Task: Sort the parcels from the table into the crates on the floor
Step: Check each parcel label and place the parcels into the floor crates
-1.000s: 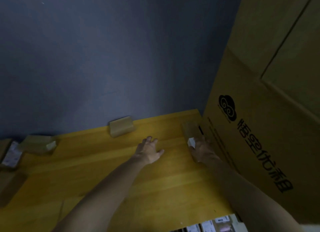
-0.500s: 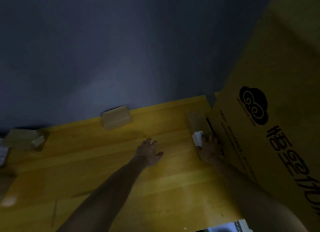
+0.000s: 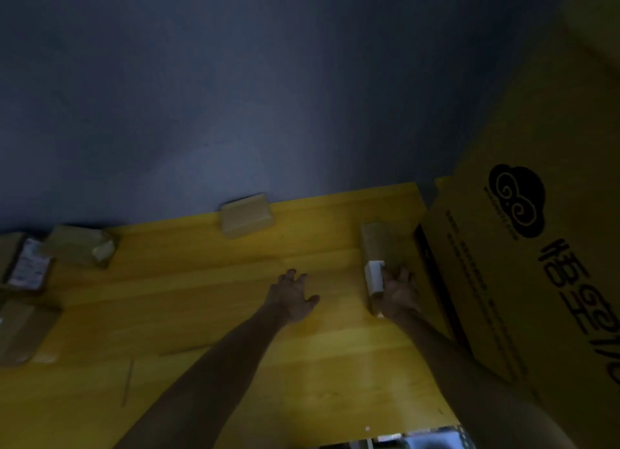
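Long parcel (image 3: 377, 244) lies on table (image 3: 218, 354), right side, just beside big carton (image 3: 536, 297). Right hand (image 3: 399, 292) grips its near end next to white label (image 3: 375, 277), fingers curled down the carton side. Left hand (image 3: 292, 297) spread, palm down, on or just above the wood, holding nothing. Small parcel (image 3: 246, 215) at far edge by wall. Left parcels (image 3: 79, 245) cluster at the table's left end. Carton contents hidden. Pale shapes (image 3: 419, 443) below the near edge, possibly crate contents, too dim to tell.
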